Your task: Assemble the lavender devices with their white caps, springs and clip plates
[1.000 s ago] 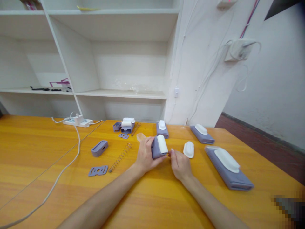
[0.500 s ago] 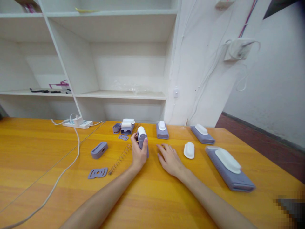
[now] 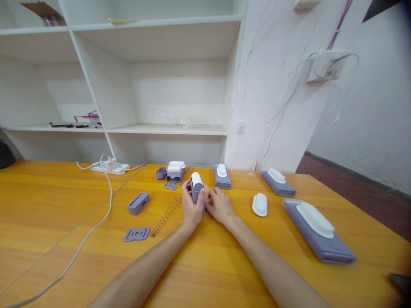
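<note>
A grey-purple plastic case [image 3: 196,195] with a white rounded piece [image 3: 196,179] at its top stands upright in my left hand [image 3: 192,209], the thumb pressed along its near face. Close against the case's right side, my right hand [image 3: 221,206] has its fingers bent inward and drawn together; what they pinch, if anything, is hidden. Left of the hands lie a long coil spring [image 3: 166,217], a slotted flat plate [image 3: 136,234] and a grey-purple oval shell [image 3: 138,202]. A white oval cap [image 3: 260,204] rests to the right.
Larger grey-purple cases with white tops stand right, the nearest case [image 3: 321,239] close by. Behind my left hand sit a double-roller case [image 3: 174,176], a small shell [image 3: 161,173] and a small plate [image 3: 170,186]. A power strip [image 3: 118,169] and white cable [image 3: 86,239] lie left.
My right hand has moved left from the tabletop to the case, its spread fingers now drawn together. My left hand keeps its grip. The view has shifted slightly.
</note>
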Tool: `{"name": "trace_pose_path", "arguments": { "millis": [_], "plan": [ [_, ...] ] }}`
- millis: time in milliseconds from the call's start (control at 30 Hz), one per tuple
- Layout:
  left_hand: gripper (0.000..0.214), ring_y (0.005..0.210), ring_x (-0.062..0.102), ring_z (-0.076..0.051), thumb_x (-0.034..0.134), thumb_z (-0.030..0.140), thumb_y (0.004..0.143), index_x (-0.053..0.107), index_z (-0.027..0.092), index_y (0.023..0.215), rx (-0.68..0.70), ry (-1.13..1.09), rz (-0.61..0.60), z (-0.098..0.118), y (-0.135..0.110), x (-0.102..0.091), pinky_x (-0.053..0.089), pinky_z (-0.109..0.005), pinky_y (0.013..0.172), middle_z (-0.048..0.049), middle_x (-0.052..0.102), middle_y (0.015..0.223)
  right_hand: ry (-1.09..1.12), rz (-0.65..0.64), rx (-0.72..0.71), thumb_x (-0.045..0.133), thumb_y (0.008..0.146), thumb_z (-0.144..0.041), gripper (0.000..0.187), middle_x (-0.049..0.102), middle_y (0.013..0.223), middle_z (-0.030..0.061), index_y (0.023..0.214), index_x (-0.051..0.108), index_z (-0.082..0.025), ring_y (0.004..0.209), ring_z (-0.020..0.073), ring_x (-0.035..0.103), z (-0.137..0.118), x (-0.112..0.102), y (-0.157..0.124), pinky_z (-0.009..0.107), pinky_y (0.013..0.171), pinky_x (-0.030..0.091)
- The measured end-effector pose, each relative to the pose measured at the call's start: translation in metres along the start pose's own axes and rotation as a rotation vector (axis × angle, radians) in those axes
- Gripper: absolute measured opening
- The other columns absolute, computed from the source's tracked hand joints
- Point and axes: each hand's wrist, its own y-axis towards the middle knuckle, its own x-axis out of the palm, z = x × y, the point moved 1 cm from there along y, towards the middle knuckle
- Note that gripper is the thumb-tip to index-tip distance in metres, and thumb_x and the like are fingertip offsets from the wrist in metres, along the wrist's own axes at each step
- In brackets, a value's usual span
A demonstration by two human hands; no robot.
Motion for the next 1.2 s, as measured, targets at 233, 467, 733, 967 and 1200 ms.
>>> {"name": "trace_pose_path", "arguments": {
  "millis": [233, 467, 733, 967, 1200],
  "plan": [
    [0.051, 0.100, 0.051, -0.019, 0.056, 0.039, 0.080, 0.033, 0.019, 0.120, -0.008, 0.008, -0.026, -0.001, 0.000, 0.001, 0.042, -0.034, 0.086, -0.0096, 0.049, 0.113, 0.242, 0.166, -0.001, 0.052, 0.079, -0.026, 0.033, 0.060, 0.107, 0.0069, 0.112, 0.050, -0.021, 0.099, 0.0219, 0.054, 0.012, -0.021, -0.015, 0.035, 0.084, 0.040],
    [0.071, 0.113, 0.044, -0.024, 0.069, 0.042, 0.067, 0.033, 0.022, 0.124, 0.105, 0.105, -0.038, -0.004, 0.003, 0.006, 0.034, -0.042, 0.097, -0.0100, 0.043, 0.122, 0.519, 0.237, -0.044, 0.054, 0.080, -0.029, 0.071, 0.056, 0.117, 0.0073, 0.140, 0.018, -0.023, 0.104, 0.0226, 0.054, 0.025, -0.055, -0.050, 0.040, 0.092, 0.040],
    [0.091, 0.108, 0.045, -0.025, 0.075, 0.052, 0.053, 0.031, 0.022, 0.127, 0.277, 0.173, -0.143, -0.008, 0.002, 0.006, 0.038, -0.042, 0.093, -0.0098, 0.045, 0.118, 0.729, 0.456, 0.132, 0.053, 0.082, -0.035, 0.048, 0.061, 0.100, 0.0078, 0.125, 0.041, -0.017, 0.091, 0.0207, 0.058, 0.024, -0.052, -0.050, 0.036, 0.083, 0.045],
    [0.095, 0.109, 0.045, -0.027, 0.072, 0.061, 0.049, 0.034, 0.021, 0.126, 0.402, 0.250, -0.214, -0.001, 0.000, 0.005, 0.038, -0.043, 0.092, -0.0117, 0.046, 0.119, 0.716, 0.492, 0.172, 0.042, 0.086, -0.040, 0.044, 0.059, 0.115, 0.0104, 0.119, 0.053, -0.015, 0.106, 0.0246, 0.053, 0.044, -0.055, -0.052, 0.039, 0.091, 0.040],
    [0.095, 0.105, 0.048, -0.030, 0.068, 0.067, 0.049, 0.038, 0.020, 0.125, 0.546, 0.366, -0.350, 0.000, -0.001, 0.008, 0.037, -0.045, 0.090, -0.0134, 0.050, 0.116, 0.840, 0.424, 0.215, 0.044, 0.086, -0.041, 0.047, 0.062, 0.094, 0.0063, 0.125, 0.046, -0.015, 0.074, 0.0177, 0.057, 0.032, -0.049, -0.051, 0.030, 0.068, 0.046]
  ]
}}
